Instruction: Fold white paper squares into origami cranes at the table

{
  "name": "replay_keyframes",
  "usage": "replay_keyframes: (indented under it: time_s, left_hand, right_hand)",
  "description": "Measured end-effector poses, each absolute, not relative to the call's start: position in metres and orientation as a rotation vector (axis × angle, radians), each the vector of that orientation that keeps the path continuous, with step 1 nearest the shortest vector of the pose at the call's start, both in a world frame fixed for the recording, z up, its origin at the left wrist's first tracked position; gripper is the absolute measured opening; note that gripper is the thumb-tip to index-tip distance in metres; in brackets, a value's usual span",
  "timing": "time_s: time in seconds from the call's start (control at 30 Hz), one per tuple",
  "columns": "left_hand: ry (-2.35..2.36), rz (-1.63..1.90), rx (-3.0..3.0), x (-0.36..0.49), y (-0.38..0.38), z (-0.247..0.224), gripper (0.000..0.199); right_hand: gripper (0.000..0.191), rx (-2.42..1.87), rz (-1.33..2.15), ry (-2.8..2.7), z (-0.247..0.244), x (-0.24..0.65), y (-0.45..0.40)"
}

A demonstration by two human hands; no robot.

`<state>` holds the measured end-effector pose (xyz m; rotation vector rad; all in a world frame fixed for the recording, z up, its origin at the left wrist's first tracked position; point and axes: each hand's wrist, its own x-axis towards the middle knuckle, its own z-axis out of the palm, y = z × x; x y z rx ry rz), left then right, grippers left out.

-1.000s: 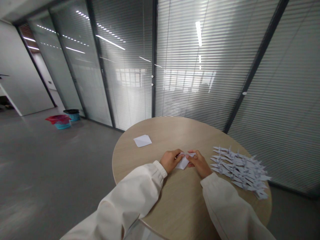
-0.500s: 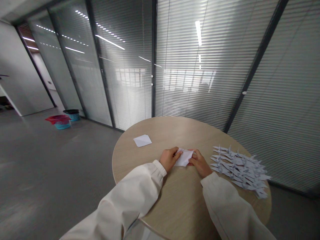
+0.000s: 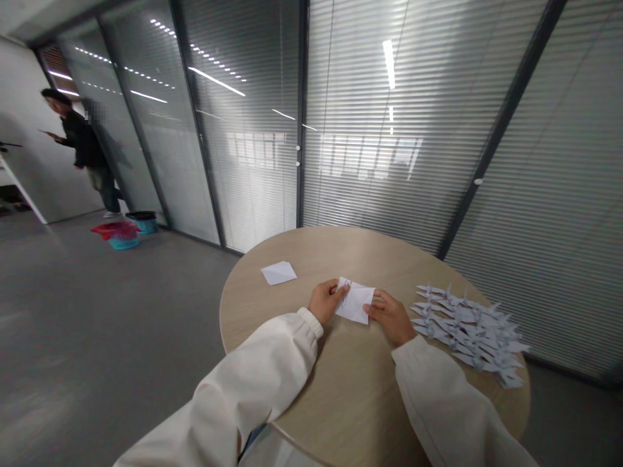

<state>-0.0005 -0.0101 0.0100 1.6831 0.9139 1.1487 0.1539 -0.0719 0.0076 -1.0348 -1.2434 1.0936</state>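
Between my hands is a white, creased square of paper [image 3: 357,302] with some dark print near its left side. My left hand [image 3: 327,301] pinches its left edge, thumb on top. At the right edge, my right hand [image 3: 390,316] grips the paper between thumb and fingers. Off to the left on the table lies another white sheet of paper [image 3: 279,273], with a crease across it. Many folded paper cranes [image 3: 467,331] stand packed in rows to the right of my right hand.
The round wooden table [image 3: 302,415] stands close to a glass wall with blinds [image 3: 365,194]. Two bins, one with a red liner [image 3: 117,230] and one with a black liner [image 3: 142,220], are on the floor at the left. A person [image 3: 82,146] is walking by the far wall.
The paper in my hands has turned and spread out flatter, showing more of its face and print. At the far left, a person has come into view.
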Motion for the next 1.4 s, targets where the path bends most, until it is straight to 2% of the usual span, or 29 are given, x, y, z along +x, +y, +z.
replay_keyframes:
  time_s: [0.47,0.93,1.2,1.4]
  left_hand:
    - [0.754,1.024,1.467,0.001,-0.001,0.002,0.046]
    - [0.74,1.022,1.421,0.002,-0.001,0.002,0.045]
    - [0.76,1.041,1.384,0.004,0.002,-0.003,0.044]
    - [0.74,1.013,1.427,0.002,0.005,-0.004,0.042]
  right_hand:
    - [0.053,-1.03,0.968,-1.256,0.008,0.154,-0.071]
    - [0.041,-1.076,0.88,-1.248,0.0,0.159,-0.066]
    - [0.052,-1.043,0.815,-1.248,0.007,0.16,-0.07]
    - [0.025,-1.073,0.651,-1.467,0.009,0.162,-0.071]
